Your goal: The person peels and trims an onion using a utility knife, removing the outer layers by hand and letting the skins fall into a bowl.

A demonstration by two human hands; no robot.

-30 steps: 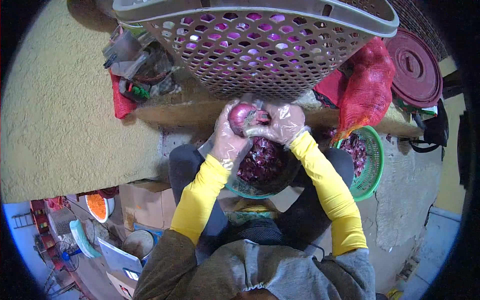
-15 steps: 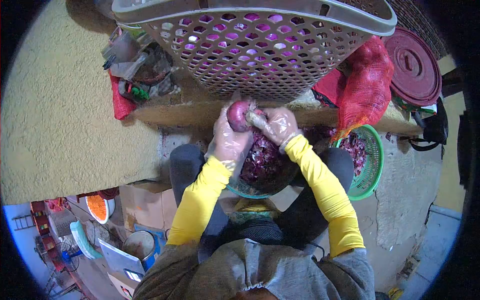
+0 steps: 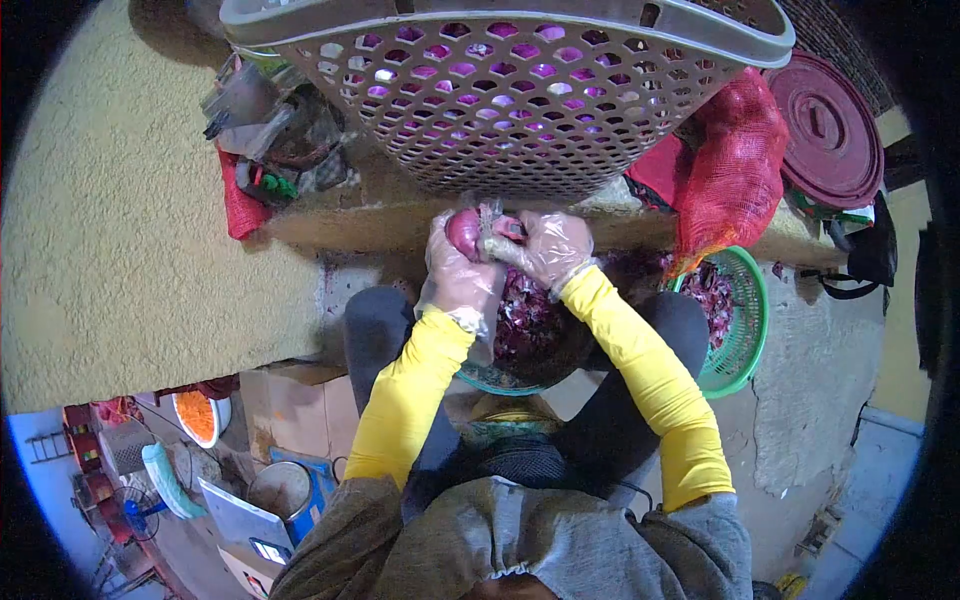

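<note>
My left hand [image 3: 458,268], in a clear plastic glove, is closed round a red onion [image 3: 463,232]. Against the onion's right side, my gloved right hand [image 3: 556,246] is closed with its thumb and fingers at the onion's top. A small reddish piece [image 3: 510,228] shows between the right fingers; I cannot make out what it is. Below both hands, between my knees, a basin [image 3: 500,386] with a teal rim holds a heap of purple onion skins [image 3: 528,318].
A big perforated plastic crate [image 3: 500,120] of onions stands on the ledge ahead. To the right are a full red mesh sack [image 3: 735,160], a dark red lid [image 3: 822,125] and a green basket [image 3: 757,330] with onion skins. Bags [image 3: 290,130] lie at the left on the ledge.
The onion has tilted and shifted slightly left and down in my left hand. My right hand has turned a little, and the reddish piece shows more clearly in its fingers.
</note>
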